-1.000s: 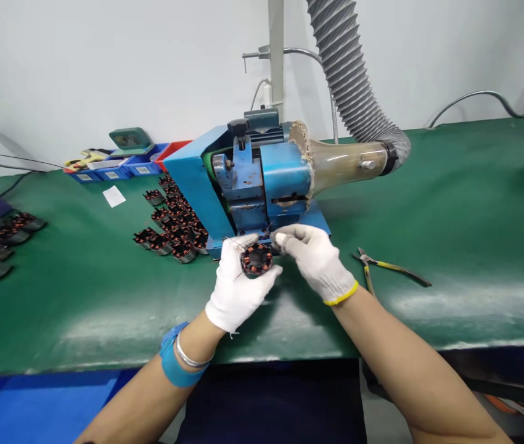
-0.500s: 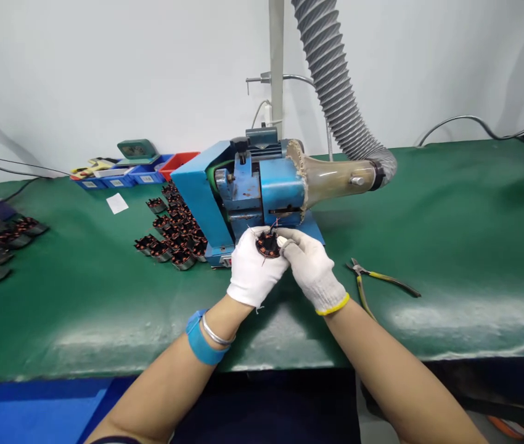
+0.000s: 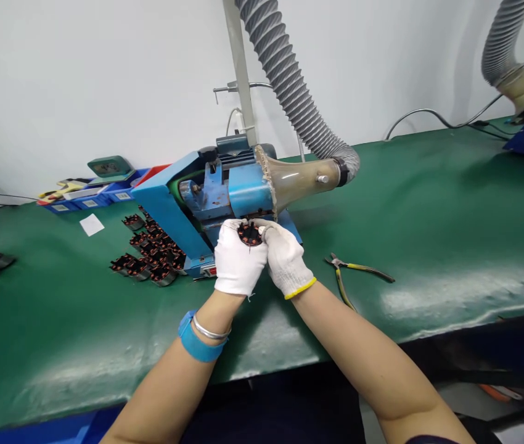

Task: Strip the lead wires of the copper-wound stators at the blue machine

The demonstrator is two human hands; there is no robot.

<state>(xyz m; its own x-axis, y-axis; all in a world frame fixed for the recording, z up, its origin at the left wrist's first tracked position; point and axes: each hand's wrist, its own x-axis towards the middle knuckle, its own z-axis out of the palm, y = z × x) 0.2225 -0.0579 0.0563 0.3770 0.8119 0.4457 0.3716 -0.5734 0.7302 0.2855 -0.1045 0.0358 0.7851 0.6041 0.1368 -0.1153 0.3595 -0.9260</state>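
A round black motor stator (image 3: 249, 234) with copper windings and thin wire ends is held between my two gloved hands, in front of the blue machine (image 3: 250, 188). My left hand (image 3: 238, 262), in a white glove, is closed around its left side and underside. My right hand (image 3: 286, 254), in a knitted glove with a yellow cuff, pinches at its right edge with thumb and forefinger. The far fingertips of both hands are partly hidden behind the stator, close to the machine's front edge.
Several more stators (image 3: 151, 246) lie left of the machine. Yellow-handled cutters (image 3: 359, 268) rest open on the green bench mat (image 3: 428, 246). A grey hose (image 3: 294, 92) joins the machine's funnel (image 3: 301, 176). Blue bins (image 3: 93, 198) and a paper slip (image 3: 92, 225) are at left.
The camera view has turned right and tilted, so the bench and machine appear further left. Both hands keep the stator, now held slightly nearer the machine's front edge.
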